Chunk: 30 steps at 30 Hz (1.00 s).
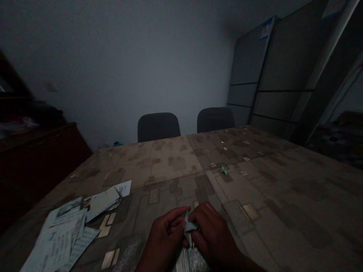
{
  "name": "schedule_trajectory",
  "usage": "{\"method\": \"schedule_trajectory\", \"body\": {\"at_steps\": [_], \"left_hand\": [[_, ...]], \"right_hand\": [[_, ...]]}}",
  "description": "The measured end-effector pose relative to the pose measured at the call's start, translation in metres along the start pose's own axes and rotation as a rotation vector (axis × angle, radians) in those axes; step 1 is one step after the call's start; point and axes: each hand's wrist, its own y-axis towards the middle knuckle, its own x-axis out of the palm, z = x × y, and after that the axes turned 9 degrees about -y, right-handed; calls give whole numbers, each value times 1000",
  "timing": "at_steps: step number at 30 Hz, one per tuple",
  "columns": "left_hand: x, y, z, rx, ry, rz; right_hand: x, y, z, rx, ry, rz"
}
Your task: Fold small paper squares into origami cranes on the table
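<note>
Left of the folded paper (190,226), printed sheets (61,236) lie heaped on the mottled surface (272,204). The left hand (164,240) and right hand (212,236) pinch that pale, creased paper between clenched fingers (202,213); beyond it stands a tiny green paper figure (224,170).

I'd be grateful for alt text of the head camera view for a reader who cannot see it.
The left hand and right hand pinch a small folded green paper above a patterned table. A tiny paper figure sits farther off; loose printed papers lie at left.
</note>
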Motion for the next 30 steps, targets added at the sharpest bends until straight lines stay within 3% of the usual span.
{"method": "schedule_trajectory", "body": {"at_steps": [6, 17, 22, 30], "left_hand": [[-10, -2, 0, 82, 3, -120], [-21, 8, -1, 4, -47, -288], [-20, 10, 1, -25, -94, -264], [-18, 7, -1, -49, -87, -288]], "right_hand": [[0, 0, 1, 129, 159, -31], [-4, -1, -1, 282, 203, -108], [-12, -1, -3, 278, 205, -194], [-12, -3, 0, 186, 149, -67]]}}
